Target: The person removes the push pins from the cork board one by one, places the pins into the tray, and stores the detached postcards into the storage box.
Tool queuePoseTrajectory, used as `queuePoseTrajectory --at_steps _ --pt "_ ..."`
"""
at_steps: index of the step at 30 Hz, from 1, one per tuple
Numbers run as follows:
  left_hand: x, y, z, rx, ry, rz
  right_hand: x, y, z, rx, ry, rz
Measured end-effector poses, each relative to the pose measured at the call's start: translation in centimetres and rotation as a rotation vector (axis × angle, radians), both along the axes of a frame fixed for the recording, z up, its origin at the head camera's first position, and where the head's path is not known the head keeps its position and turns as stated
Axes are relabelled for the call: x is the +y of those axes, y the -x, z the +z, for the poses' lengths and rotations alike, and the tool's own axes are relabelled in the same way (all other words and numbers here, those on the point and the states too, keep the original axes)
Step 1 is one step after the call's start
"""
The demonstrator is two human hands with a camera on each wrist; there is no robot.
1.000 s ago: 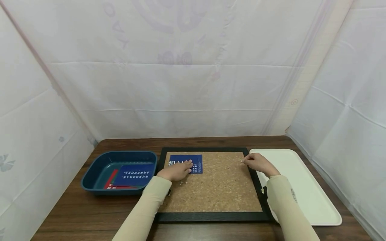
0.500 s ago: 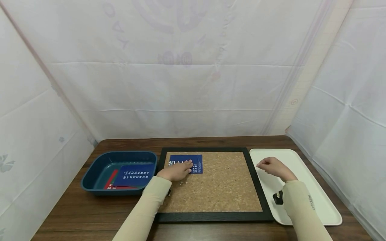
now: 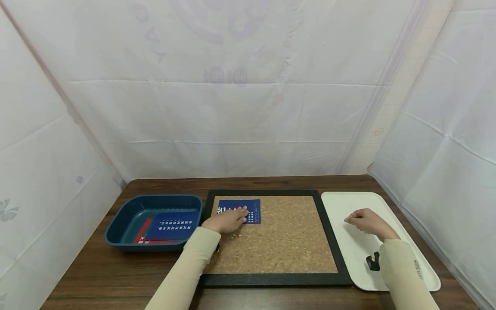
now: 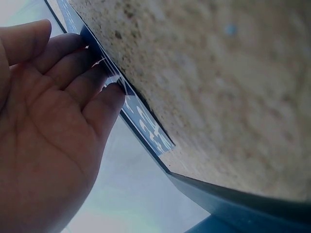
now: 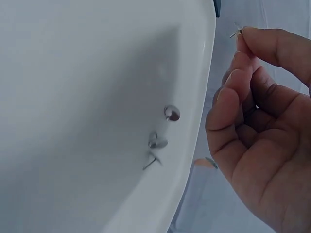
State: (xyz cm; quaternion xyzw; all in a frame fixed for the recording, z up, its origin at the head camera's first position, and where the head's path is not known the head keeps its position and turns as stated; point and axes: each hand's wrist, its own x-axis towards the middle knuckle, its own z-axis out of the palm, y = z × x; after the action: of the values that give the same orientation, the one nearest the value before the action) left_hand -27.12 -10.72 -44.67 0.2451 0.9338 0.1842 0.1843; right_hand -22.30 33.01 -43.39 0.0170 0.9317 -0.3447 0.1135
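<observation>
A blue card (image 3: 253, 212) with white lettering lies on the upper left of a black-framed corkboard (image 3: 286, 241). My left hand (image 3: 226, 220) rests on this card with its fingers extended; the left wrist view shows the fingertips against the blue card (image 4: 149, 127). Over the white tray (image 3: 387, 254) hovers my right hand (image 3: 370, 223). Its thumb and forefinger pinch a small metal thumbtack (image 5: 234, 34), of which only the pin end shows. Beyond that hand, three loose thumbtacks (image 5: 171, 113) lie near the tray's edge.
A dark teal bin (image 3: 116, 232) stands left of the corkboard, holding a blue card (image 3: 170, 226) and red cards (image 3: 143, 230). Everything sits on a brown wooden table (image 3: 93, 275) with white sheeting (image 3: 248, 129) behind and at both sides.
My right hand has moved right and towards me, from the corkboard's right frame to above the white tray. The left hand and the card under it have stayed in place.
</observation>
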Motion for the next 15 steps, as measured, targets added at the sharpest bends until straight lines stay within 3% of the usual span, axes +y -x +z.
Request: queuePoseTrajectory --at_steps 15 --pt "0.0 -0.1 0.2 -0.006 -0.002 -0.003 2.0 -0.9 -0.6 0.007 -0.069 -0.017"
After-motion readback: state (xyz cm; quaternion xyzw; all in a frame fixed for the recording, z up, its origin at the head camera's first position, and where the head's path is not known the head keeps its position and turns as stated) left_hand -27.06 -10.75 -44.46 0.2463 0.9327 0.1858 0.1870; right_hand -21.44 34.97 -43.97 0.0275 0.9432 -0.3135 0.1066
